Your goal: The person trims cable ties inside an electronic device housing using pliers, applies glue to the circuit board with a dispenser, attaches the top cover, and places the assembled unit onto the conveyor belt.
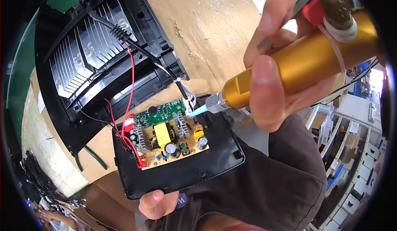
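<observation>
My right hand [269, 88] is wrapped round a gold cylindrical glue dispensing gun [306, 53] with a metal nozzle. Its pale blue tip [199, 110] points down at a white connector [187, 108] on the edge of a green board. My left hand [158, 205] grips the near edge of a black plastic cover [206, 165], thumb on top. Mounted in the cover is a circuit board [182, 146] with a yellow transformer, finned heat sinks and capacitors. Red wires [132, 78] and a black cable run from it to a larger housing.
The black housing [159, 36] with silver fins [70, 72] lies open at the left on brown cardboard [202, 28]. Green-handled pliers [95, 157] stick out beneath it. My dark sleeve [289, 169] is at the right, with shelves and bins [351, 181] beyond.
</observation>
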`<action>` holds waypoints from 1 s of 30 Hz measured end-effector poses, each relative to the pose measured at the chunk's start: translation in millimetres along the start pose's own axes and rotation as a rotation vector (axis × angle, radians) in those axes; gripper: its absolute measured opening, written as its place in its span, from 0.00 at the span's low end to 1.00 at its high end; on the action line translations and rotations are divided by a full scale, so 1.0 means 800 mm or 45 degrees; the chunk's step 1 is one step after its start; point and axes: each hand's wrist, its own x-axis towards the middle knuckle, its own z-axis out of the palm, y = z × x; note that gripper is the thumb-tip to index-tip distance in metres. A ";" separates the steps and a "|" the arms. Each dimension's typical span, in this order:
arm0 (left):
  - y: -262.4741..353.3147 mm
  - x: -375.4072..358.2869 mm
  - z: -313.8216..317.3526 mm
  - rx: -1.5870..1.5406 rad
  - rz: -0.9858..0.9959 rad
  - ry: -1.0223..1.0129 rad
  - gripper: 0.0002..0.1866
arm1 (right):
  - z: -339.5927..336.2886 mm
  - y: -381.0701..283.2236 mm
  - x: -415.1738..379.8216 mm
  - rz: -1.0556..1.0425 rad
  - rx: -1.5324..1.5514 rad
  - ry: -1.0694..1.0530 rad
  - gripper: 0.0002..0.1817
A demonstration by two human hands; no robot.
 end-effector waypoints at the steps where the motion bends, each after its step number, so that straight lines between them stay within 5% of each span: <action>1: -0.001 0.002 -0.001 0.006 -0.001 -0.004 0.17 | 0.002 -0.003 0.001 0.001 0.004 0.000 0.33; 20: -0.001 -0.002 -0.022 0.154 0.036 -0.043 0.19 | 0.004 -0.002 0.020 0.076 0.058 0.119 0.29; 29: 0.004 -0.001 -0.074 0.781 -0.014 -0.169 0.20 | 0.001 0.029 0.036 0.023 0.089 0.093 0.23; 30: 0.005 0.005 -0.071 1.082 0.039 -0.349 0.17 | 0.008 0.026 0.039 0.011 0.107 0.077 0.22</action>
